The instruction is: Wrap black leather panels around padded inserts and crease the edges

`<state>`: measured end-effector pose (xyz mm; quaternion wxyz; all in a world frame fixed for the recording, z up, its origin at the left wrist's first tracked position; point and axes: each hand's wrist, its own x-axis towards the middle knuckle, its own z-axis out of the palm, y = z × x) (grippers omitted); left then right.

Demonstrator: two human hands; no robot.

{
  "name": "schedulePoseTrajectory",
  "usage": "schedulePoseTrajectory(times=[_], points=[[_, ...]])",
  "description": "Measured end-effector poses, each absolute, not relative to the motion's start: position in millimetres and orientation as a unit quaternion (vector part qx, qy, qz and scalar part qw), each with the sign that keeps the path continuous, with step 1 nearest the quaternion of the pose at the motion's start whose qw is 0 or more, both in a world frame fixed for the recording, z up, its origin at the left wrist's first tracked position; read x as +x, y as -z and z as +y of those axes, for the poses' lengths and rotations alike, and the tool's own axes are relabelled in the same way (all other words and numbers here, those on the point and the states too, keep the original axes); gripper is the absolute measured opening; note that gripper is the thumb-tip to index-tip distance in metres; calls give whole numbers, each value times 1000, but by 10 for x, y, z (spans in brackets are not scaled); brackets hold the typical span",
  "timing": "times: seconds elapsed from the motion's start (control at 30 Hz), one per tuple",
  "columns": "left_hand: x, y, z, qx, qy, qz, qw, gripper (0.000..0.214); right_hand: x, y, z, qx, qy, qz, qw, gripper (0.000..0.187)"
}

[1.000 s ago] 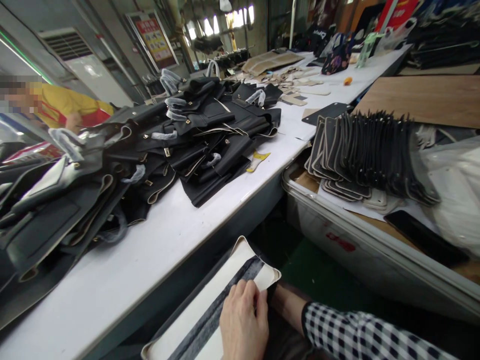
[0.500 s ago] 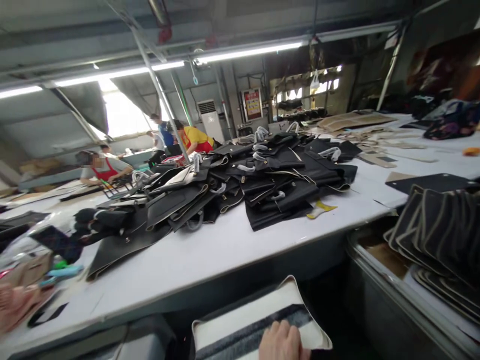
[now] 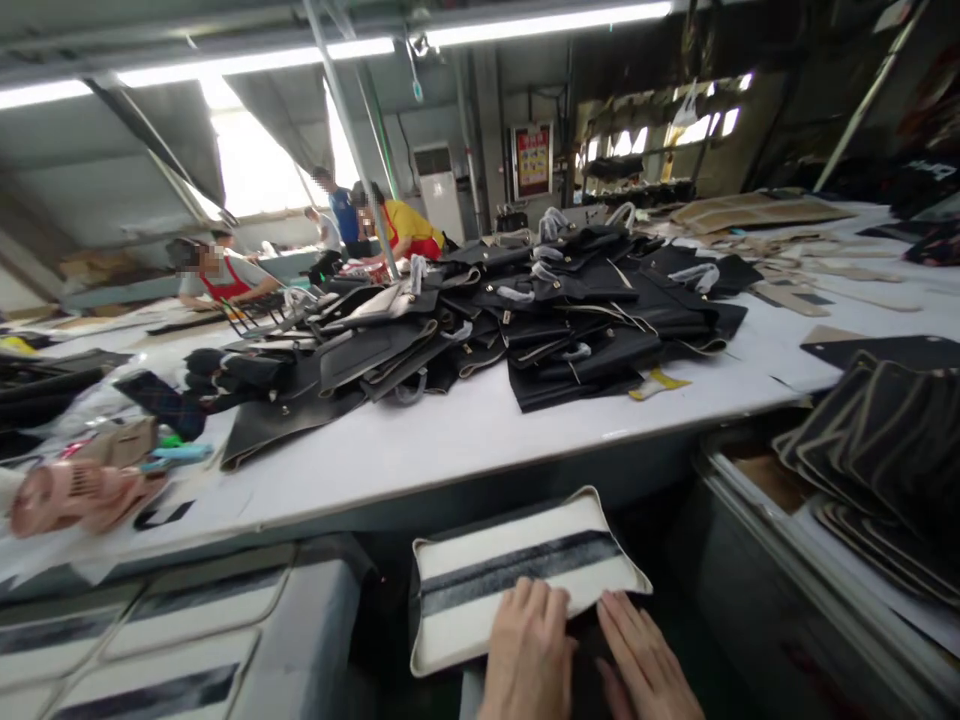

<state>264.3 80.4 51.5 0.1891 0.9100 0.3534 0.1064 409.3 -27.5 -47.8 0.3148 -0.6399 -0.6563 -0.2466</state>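
A cream bag panel point(image 3: 517, 540) with a dark band across it and piped edges tilts up in front of me, below the table's front edge. My left hand point(image 3: 529, 640) grips its near edge, fingers bent over the cream face. Just to the right, my right hand point(image 3: 641, 650) holds the same edge near the right corner, its fingers close together and its thumb lower down. Dark material hangs between the two hands. The panel's underside is hidden.
Several similar striped panels point(image 3: 180, 610) lie on a grey surface at the left. Black bag pieces point(image 3: 555, 310) are heaped on the white table point(image 3: 420, 450). Dark piped pieces point(image 3: 885, 450) fill a bin point(image 3: 757, 540) at right. A pink fan point(image 3: 79, 490) sits left. Co-workers point(image 3: 232, 280) are farther back.
My right hand has come into view and taken the panel's near edge beside my left hand. The panel sits slightly higher in view. The camera has tipped down and turned left, showing more striped panels.
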Motion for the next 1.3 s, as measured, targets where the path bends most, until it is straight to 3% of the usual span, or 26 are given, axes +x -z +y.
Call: schedulePoseTrajectory(times=[0.13,0.3,0.53,1.1,1.3], points=[[2420,-572,770,913,-113,346,184,19,3921,251,-333,-702,139,-636,290,60],[2442,-532,852,923,-120,328,161,18,3848,178,-324,-720,97,-623,290,58],[2446,-508,976,911,-133,326,216,13,3783,82,-267,-713,102,-621,309,54],[2007,-499,953,915,-187,325,150,8,3509,55,-107,-685,101,-650,313,52],[1913,-547,1067,924,-138,334,123,12,3420,30,-57,-670,102,-664,316,48]])
